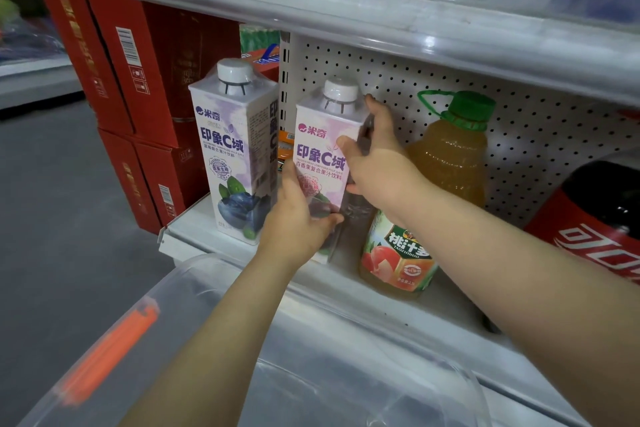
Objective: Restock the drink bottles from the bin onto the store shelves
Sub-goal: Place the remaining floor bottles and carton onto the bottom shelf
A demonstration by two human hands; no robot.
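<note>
A pink passion-fruit juice carton (320,152) with a white cap stands on the white shelf (194,229). My left hand (298,222) grips its lower front corner. My right hand (375,163) wraps its right side, thumb on the front, fingers behind. A purple blueberry carton (235,149) stands just left of it. To the right stands a peach juice bottle (446,163) with a green cap and handle, partly hidden by my right forearm. A large cola bottle (602,215) sits at the far right.
A clear plastic bin (194,288) with an orange latch (114,354) sits below the shelf, in front of me. Red cardboard boxes (117,73) are stacked to the left of the shelf. The upper shelf (346,7) carries clear water bottles. Pegboard backs the shelf.
</note>
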